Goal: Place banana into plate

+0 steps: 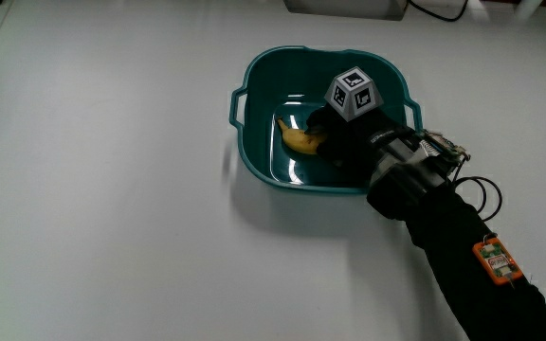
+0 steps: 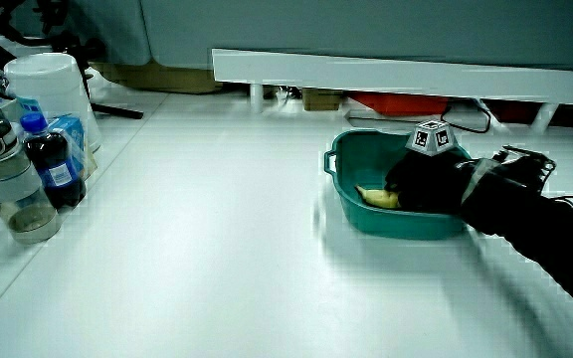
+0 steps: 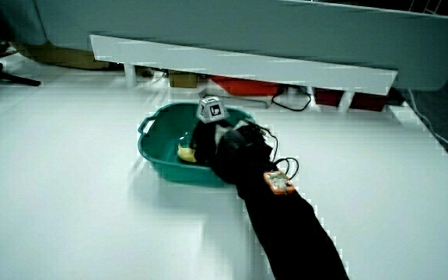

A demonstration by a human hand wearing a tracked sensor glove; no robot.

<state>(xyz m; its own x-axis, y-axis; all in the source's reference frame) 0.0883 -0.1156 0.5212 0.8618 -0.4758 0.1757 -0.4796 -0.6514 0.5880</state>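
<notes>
1. Banana (image 1: 299, 139): yellow, curved, smooth-skinned; lying inside the plate on its floor, one end passing under the hand. Also showing as a yellow sliver in both side views (image 2: 376, 197) (image 3: 185, 153).
2. Plate (image 1: 254, 161): really a deep teal basin, glossy plastic by the look of it, rounded-square with a raised wall and a small handle lug at the rim; sitting on the counter (image 1: 112, 208), which is pale, flat and matte.
3. Hand (image 1: 344, 133): black fabric glove carrying a small patterned cube (image 1: 353, 93) on its back; reaching down into the plate over the banana's end. The fingers are appearing to curl around that end, though the glove is hiding the contact, so the grip is probable rather than certain.
4. Forearm (image 1: 463, 256): dark sleeve with cabling and a small orange tag, lying across the plate's rim nearest the person.
5. Progress: the banana is already resting in the plate; judging from this, only letting go and withdrawing the hand is remaining.
</notes>
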